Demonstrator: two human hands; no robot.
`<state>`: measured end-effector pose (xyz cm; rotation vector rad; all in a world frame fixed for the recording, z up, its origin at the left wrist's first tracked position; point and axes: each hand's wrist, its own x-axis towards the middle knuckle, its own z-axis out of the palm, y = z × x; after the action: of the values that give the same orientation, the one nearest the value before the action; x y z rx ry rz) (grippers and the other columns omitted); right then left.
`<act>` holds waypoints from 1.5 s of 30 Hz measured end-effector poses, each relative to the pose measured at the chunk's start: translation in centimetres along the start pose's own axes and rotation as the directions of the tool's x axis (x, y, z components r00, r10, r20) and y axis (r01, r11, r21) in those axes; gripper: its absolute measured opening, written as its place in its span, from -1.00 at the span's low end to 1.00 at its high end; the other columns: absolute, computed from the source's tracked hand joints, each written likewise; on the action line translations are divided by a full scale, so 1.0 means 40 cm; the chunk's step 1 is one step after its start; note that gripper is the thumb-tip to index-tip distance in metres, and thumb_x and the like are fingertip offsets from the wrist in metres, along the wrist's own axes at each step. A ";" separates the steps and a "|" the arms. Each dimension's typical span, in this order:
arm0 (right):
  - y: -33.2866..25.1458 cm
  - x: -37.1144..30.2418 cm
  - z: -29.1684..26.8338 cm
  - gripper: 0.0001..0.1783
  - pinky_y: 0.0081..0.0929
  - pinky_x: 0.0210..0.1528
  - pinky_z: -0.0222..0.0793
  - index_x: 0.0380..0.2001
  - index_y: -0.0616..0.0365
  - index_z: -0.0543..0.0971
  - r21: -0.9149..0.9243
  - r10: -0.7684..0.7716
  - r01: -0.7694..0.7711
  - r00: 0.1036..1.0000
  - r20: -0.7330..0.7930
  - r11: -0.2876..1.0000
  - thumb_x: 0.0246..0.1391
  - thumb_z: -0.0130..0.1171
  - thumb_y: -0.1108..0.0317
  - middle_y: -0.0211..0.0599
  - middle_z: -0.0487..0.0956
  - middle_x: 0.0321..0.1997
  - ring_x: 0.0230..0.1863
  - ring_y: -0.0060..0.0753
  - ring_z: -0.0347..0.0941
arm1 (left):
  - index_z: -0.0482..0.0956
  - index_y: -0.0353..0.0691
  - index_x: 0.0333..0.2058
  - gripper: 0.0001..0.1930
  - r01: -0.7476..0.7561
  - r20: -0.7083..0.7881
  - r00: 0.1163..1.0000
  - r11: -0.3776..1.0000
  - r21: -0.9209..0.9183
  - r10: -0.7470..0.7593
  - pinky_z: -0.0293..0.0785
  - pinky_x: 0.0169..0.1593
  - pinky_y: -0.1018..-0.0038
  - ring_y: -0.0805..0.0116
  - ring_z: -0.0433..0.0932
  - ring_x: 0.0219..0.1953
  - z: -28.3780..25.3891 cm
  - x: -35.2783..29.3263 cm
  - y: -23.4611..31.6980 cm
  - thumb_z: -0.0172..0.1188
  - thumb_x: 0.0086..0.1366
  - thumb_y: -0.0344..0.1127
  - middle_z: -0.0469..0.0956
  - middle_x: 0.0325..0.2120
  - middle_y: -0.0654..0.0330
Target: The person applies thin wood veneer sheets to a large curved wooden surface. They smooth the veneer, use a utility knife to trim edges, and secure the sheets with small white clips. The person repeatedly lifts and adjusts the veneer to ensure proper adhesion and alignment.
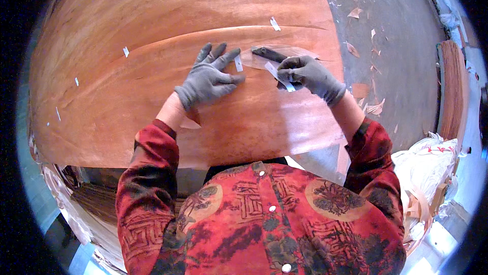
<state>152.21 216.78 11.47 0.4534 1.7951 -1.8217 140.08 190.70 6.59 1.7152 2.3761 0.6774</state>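
A large reddish-brown wood veneer sheet [152,20] spreads beneath both hands. My left hand [209,77], in a grey glove, rests on it with the fingers spread, holding nothing. By its index fingertip a short white tape piece [239,63] lies on the veneer. My right hand [311,77], also gloved, is closed in a pinch on a longer strip of white tape [272,69]. Just beyond it lies a dark, flat tool [268,53] with a round rivet, partly hidden by the hand; its blade does not show. A paler, leaf-shaped patch [300,49] surrounds the tool.
Other small tape pieces [275,23] dot the sheet. Along the right runs a grey surface [391,31] strewn with veneer scraps [352,49]. A stack of veneer [452,87] stands at the far right, above a white sack [424,163]. More stacked sheets [96,198] sit at the lower left.
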 end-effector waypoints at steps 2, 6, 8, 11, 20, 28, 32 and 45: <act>0.014 -0.018 0.038 -0.78 -0.65 -0.47 0.33 -0.38 0.27 0.56 0.195 -0.058 0.077 0.993 -0.102 0.978 0.01 0.15 0.30 -0.34 0.55 -0.50 -0.50 -0.55 0.46 | 0.61 -0.01 -0.20 -0.73 0.083 -0.054 0.993 0.959 -0.270 -0.101 -0.36 0.33 0.14 0.20 0.21 0.19 -0.020 0.015 0.011 0.10 0.16 -0.10 0.38 0.06 0.19; 0.014 -0.057 0.130 -0.79 -0.66 -0.44 0.30 -0.43 0.29 0.54 0.040 -0.253 0.263 0.954 -0.162 0.964 0.08 0.03 0.35 -0.41 0.52 -0.53 -0.49 -0.62 0.40 | 0.62 -0.12 -0.23 -0.76 0.132 -0.168 0.940 0.772 -0.622 -0.296 -0.35 0.34 0.20 0.42 0.50 -0.08 -0.013 0.032 0.141 0.17 0.15 -0.19 0.59 -0.23 0.20; 0.017 -0.066 0.164 -0.83 -0.65 -0.44 0.26 -0.43 0.26 0.55 0.002 -0.282 0.287 0.942 -0.180 0.958 0.08 0.01 0.40 -0.45 0.48 -0.56 -0.51 -0.67 0.33 | 0.62 -0.19 -0.24 -0.77 0.196 -0.086 0.946 0.765 -0.614 -0.311 -0.33 0.34 0.22 0.42 0.50 -0.08 -0.007 0.022 0.205 0.19 0.14 -0.25 0.59 -0.21 0.18; 0.042 -0.073 0.189 -0.80 -0.65 -0.44 0.29 -0.31 0.28 0.54 0.116 -0.286 0.311 0.939 -0.189 0.943 0.12 0.00 0.38 -0.43 0.50 -0.50 -0.48 -0.66 0.35 | 0.62 -0.20 -0.28 -0.83 0.202 -0.204 0.861 0.683 -0.702 -0.465 0.04 0.26 0.24 0.30 0.43 0.04 0.024 0.010 0.259 0.20 0.12 -0.39 0.60 -0.26 0.18; 0.163 -0.105 0.128 -0.56 -0.49 -0.34 0.47 0.13 0.07 0.28 0.951 -0.522 -0.097 0.850 -0.074 -0.293 0.24 -0.16 0.14 -0.14 0.51 -0.07 -0.37 -0.51 0.47 | 0.61 -0.28 -0.40 -0.85 -0.067 -0.344 0.897 0.684 -0.726 -0.276 0.27 0.09 0.22 0.03 0.42 0.03 -0.104 -0.002 0.368 0.16 0.18 -0.32 0.60 -0.37 0.14; 0.090 -0.230 0.157 -0.39 -0.22 -0.05 0.35 0.30 -0.24 -0.03 0.905 -0.534 0.312 0.733 -0.422 -0.288 0.23 -0.31 -0.09 -0.06 0.08 0.32 -0.02 -0.28 0.40 | 0.57 -0.32 -0.41 -0.75 -0.110 -0.397 0.836 0.593 -0.798 -0.379 0.32 0.02 0.22 0.04 0.45 -0.05 -0.111 0.031 0.414 0.09 0.25 -0.23 0.59 -0.43 0.10; 0.102 -0.274 0.159 -0.34 -0.47 -0.57 0.16 0.30 -0.20 -0.01 0.907 -0.561 0.318 0.713 -0.420 -0.276 0.20 -0.34 -0.17 -0.29 0.51 -0.39 -0.62 -0.51 0.26 | 0.54 -0.34 -0.42 -0.75 -0.097 -0.251 0.806 0.298 -0.950 -0.537 0.25 0.08 0.18 0.04 0.44 -0.04 -0.094 0.037 0.425 0.04 0.29 -0.26 0.58 -0.45 0.08; 0.181 -0.302 0.097 -0.05 -0.46 -0.01 0.33 0.18 0.24 0.21 0.235 -0.475 0.698 0.658 -0.585 0.677 -0.20 0.33 -0.06 -0.13 0.49 -0.02 -0.09 -0.40 0.45 | 0.57 -0.38 -0.42 -0.89 0.224 -0.065 0.818 0.421 -0.879 -0.571 0.43 -0.13 0.38 0.26 0.54 -0.22 -0.096 0.093 0.453 0.08 0.21 -0.48 0.56 -0.27 -0.07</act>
<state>166.60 214.84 12.91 0.5536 1.9972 -2.8491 153.13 197.63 18.38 0.5624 1.8887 1.7803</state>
